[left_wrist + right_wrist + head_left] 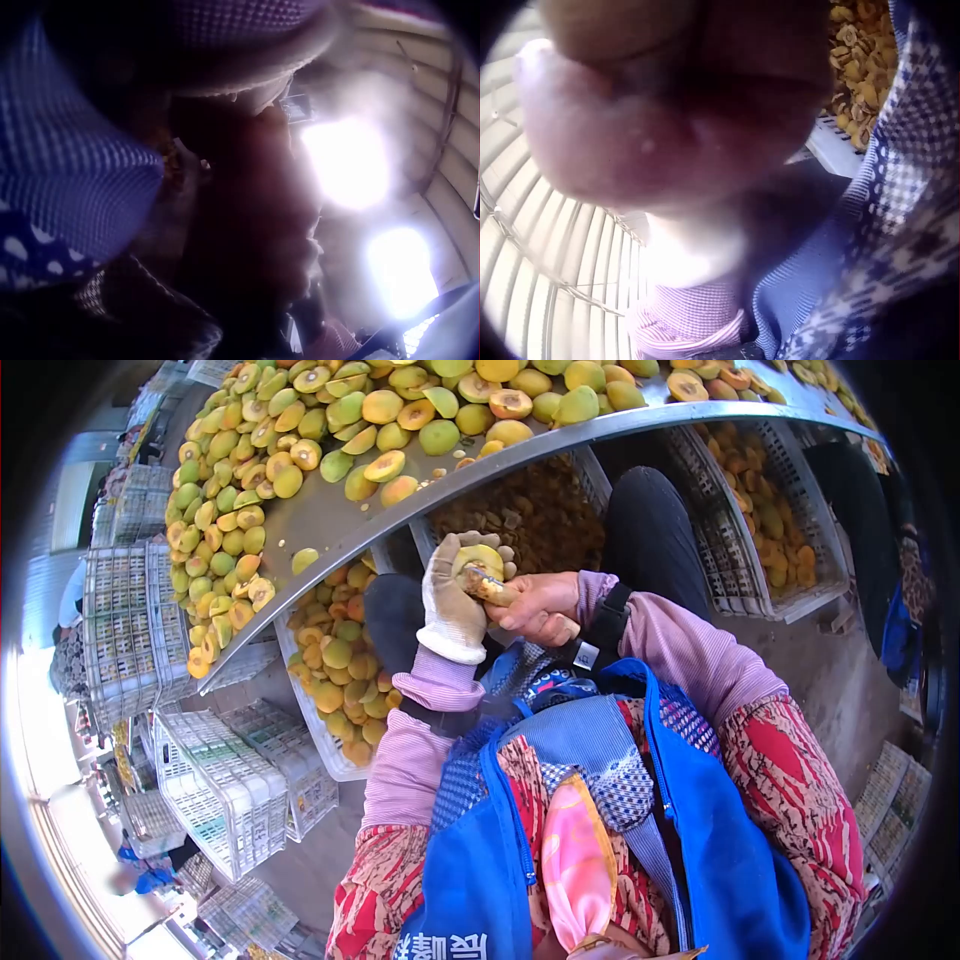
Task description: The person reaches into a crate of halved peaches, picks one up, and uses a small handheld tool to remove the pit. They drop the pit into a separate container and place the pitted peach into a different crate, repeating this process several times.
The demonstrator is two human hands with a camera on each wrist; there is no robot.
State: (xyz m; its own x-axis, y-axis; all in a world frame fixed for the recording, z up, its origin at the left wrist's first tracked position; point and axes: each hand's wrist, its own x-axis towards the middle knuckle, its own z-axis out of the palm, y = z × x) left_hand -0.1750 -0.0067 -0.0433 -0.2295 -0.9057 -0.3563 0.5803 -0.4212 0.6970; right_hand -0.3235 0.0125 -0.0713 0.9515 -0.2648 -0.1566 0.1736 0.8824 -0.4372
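In the head view my left hand (462, 588), in a white cloth glove, grips a yellow-green fruit (477, 559) just below the edge of the metal table (330, 520). My bare right hand (538, 608) holds a small tool (490, 589) with a light handle against the fruit's underside. Both hands meet in front of my chest. The left wrist view is dark and blurred, filled by cloth. Most of the right wrist view is my own hand (667, 105), close and blurred, above a pink sleeve (686, 326).
Heaps of whole and halved yellow-green fruit (300, 430) cover the metal table. Under it stand white crates: one of fruit halves (340, 660), one of brown stones (530, 510), one further right (770, 520). Empty white crates (220, 780) are stacked on the floor at left.
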